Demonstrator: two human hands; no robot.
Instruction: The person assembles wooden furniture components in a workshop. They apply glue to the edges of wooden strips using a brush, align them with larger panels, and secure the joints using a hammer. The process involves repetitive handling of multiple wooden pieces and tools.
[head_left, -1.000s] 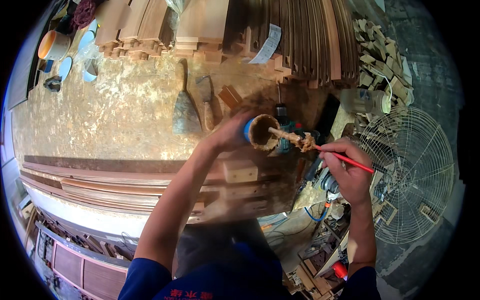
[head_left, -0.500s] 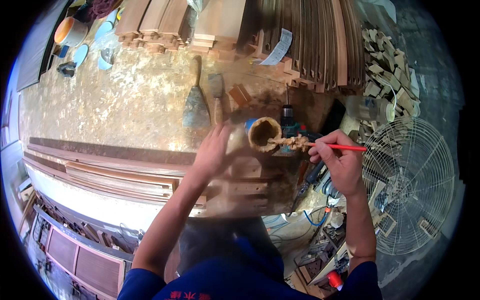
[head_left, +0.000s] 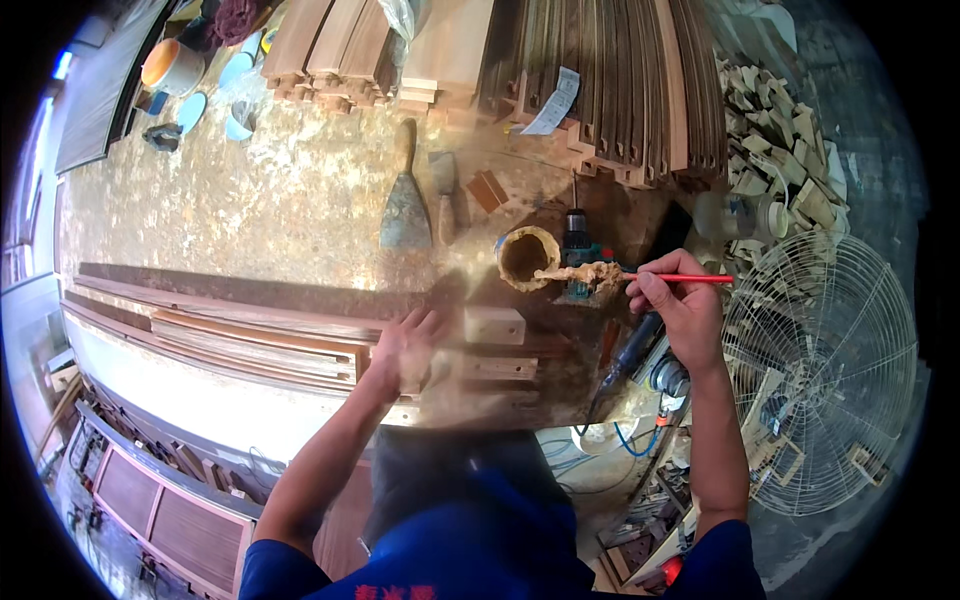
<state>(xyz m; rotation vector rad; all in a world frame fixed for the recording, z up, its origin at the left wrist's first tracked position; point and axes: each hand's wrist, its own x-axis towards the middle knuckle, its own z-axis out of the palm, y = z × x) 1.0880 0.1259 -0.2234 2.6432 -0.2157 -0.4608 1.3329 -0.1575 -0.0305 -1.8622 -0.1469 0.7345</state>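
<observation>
Closest in, the left grip (head_left: 402, 350) has its fingers spread, a pale wood block (head_left: 495, 325) to its right; whether it touches anything I can't tell. Farther out, the right grip (head_left: 682, 305) is clamped on a red-handled stick (head_left: 708, 279), its brown-caked end reaching left to the cup (head_left: 552, 243). A loosened hold could drop clumps onto the drill (head_left: 576, 222), left of that grip; a hard push could tip the unheld cup.

At right, the slender, straight red handle (head_left: 712, 279) bears a lumpy tan crust (head_left: 592, 276), left of which the round pot (head_left: 546, 240) shows an ochre rim and darker brown interior. The broad, flat worktop (head_left: 290, 200) is mottled pale yellow and brown; far left, a round white bucket (head_left: 184, 74) has an orange interior. At right, the circular, pale-grey wire guard (head_left: 850, 400) forms concentric rings.
</observation>
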